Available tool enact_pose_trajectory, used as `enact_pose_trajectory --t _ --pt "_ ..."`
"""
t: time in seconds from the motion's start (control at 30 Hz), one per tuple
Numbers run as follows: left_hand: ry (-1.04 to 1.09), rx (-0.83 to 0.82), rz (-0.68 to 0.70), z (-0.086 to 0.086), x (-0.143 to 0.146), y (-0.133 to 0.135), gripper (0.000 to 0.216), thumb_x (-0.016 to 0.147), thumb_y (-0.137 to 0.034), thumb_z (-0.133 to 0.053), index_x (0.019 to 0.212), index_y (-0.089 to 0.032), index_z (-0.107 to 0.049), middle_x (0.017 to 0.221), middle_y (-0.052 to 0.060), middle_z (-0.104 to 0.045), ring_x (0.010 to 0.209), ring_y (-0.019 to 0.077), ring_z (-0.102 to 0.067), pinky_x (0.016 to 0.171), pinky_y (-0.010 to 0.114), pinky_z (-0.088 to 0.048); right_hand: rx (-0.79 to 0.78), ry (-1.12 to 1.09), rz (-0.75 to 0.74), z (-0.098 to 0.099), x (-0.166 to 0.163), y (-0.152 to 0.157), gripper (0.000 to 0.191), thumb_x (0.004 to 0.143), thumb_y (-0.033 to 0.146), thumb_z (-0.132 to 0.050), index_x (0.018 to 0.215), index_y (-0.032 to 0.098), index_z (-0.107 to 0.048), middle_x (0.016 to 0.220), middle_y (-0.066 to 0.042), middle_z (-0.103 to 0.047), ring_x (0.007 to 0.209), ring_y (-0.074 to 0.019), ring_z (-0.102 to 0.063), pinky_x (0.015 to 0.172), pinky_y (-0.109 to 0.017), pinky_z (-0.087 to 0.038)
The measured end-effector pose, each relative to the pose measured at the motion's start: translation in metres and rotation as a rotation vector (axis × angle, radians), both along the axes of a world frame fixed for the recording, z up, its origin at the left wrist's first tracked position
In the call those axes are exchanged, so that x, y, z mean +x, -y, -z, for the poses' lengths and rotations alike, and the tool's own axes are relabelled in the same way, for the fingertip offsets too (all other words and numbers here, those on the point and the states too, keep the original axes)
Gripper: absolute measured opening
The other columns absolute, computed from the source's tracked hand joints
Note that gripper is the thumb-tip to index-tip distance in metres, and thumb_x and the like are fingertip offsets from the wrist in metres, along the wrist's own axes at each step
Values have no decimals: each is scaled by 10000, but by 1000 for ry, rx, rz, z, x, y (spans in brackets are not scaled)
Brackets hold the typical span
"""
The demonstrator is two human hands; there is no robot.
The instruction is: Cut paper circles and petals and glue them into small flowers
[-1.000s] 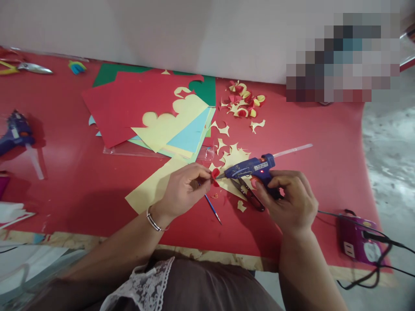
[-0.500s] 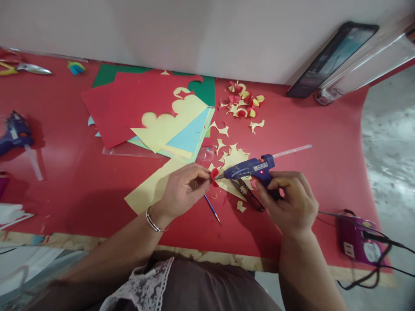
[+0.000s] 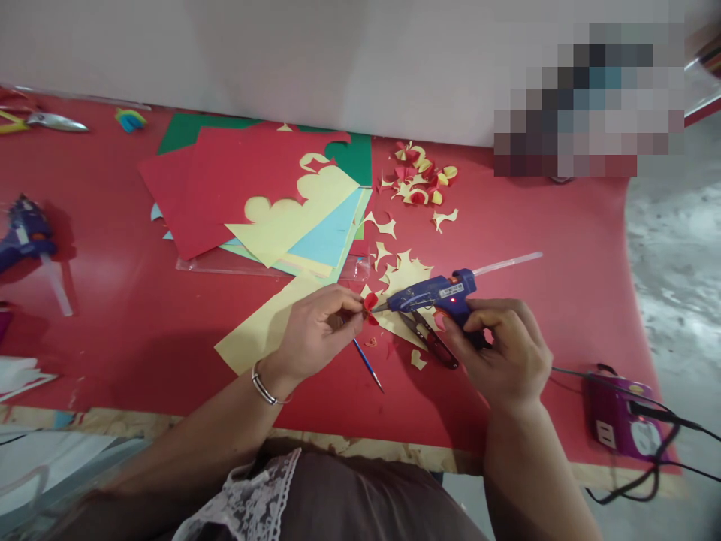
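My left hand pinches a small red paper piece between thumb and fingers, just above the table. My right hand grips a blue hot glue gun, its nozzle touching the red piece; a clear glue stick juts from the gun's back. Small scissors lie on the table under the gun. A thin blue stick lies just below my left hand. Cut yellow paper lies beneath both hands.
A stack of red, yellow, blue and green paper sheets lies behind my hands. Rolled red and yellow petals sit at the back. A second glue gun is far left, scissors at back left, a purple power strip at right.
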State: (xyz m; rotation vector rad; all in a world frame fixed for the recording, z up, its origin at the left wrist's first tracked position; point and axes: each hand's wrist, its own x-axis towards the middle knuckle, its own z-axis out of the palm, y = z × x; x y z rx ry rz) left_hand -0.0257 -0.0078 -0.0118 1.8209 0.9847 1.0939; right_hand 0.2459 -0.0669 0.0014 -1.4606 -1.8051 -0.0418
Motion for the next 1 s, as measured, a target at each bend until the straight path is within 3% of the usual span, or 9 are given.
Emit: enact_pose_trajectory --t 0.5,0.7,1.0 --pt "14 -18 2 -2 1 -1 121 934 -96 -703 866 -196 -715 883 62 -790 760 144 -728 622 222 -565 3 -5 18 2 -1 -3 274 873 179 -888 848 249 -624 870 -24 -691 781 -192 -703 628 -325 -570" --pt "89 10 25 -5 -1 -1 82 968 -146 -732 907 -201 -734 940 82 -799 838 163 -747 716 277 -608 -46 -121 32 3 0 -3 262 860 199 -887 830 246 -631 857 -24 -697 792 -204 -695 657 -338 -557" --pt "215 -155 -157 10 -2 1 266 1010 -457 -754 915 -215 -698 917 65 -785 602 120 -636 507 261 -525 -186 -286 246 11 13 -3 271 835 295 -872 792 225 -614 810 4 -668 641 -135 -579 582 -286 -472"
